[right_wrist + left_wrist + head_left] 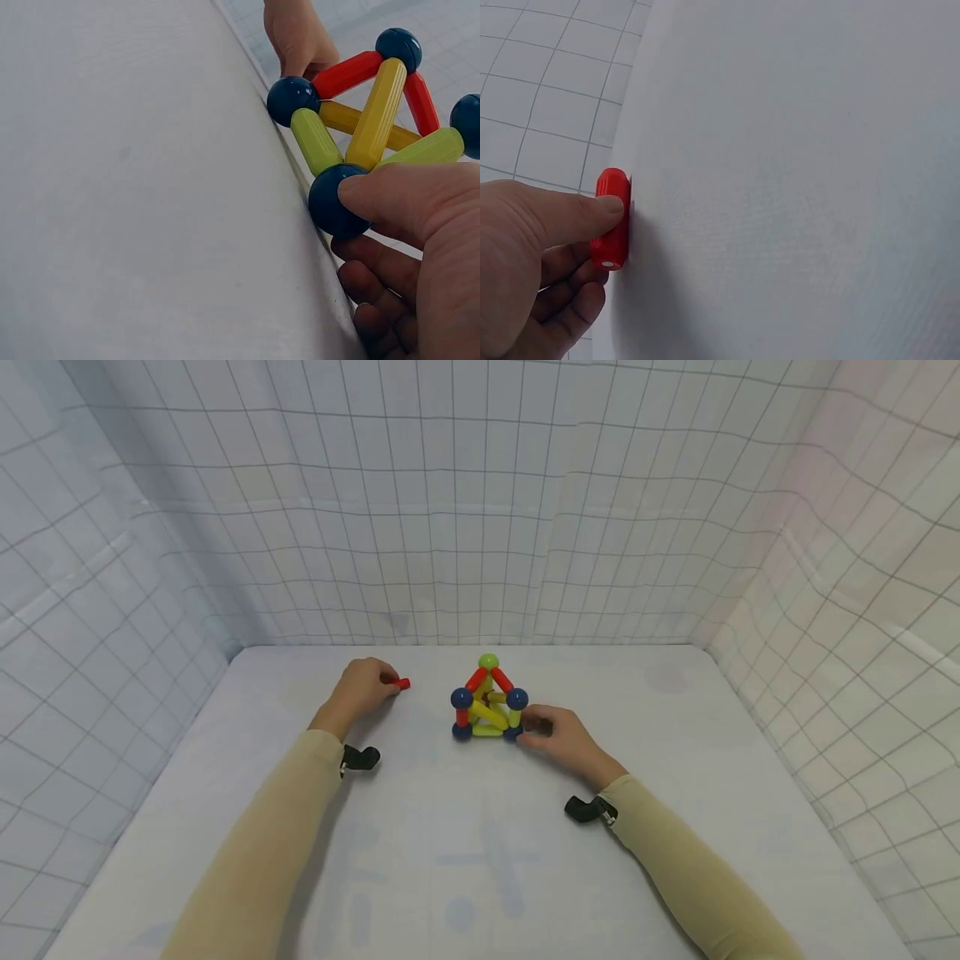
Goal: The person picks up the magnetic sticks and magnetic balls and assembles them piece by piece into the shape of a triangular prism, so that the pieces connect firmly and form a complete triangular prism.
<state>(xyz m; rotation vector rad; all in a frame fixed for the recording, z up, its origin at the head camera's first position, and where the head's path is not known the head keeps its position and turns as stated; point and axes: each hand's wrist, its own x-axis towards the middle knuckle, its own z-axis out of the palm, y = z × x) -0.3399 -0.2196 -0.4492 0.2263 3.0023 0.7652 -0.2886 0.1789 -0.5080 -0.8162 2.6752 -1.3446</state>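
In the left wrist view my left hand [532, 247] pinches a red magnetic building rod [612, 244] at the tabletop, thumb across its middle. The head view has this left hand [363, 685] left of a small frame of rods and balls. That frame has dark blue balls at its front corners, a lime-green ball [489, 662] at the back, and red, yellow and green rods between them. My right hand [562, 735] holds its lower front right corner. Close up, the right thumb presses a blue ball [330, 204] with fingers beneath; a yellow rod [379, 112] slants up from it.
The white tabletop [480, 827] stretches around the frame. White cloth walls [480, 510] with a dark grid rise behind it and on both sides. A black wrist camera [362, 757] sits on the left wrist, another [588, 810] on the right.
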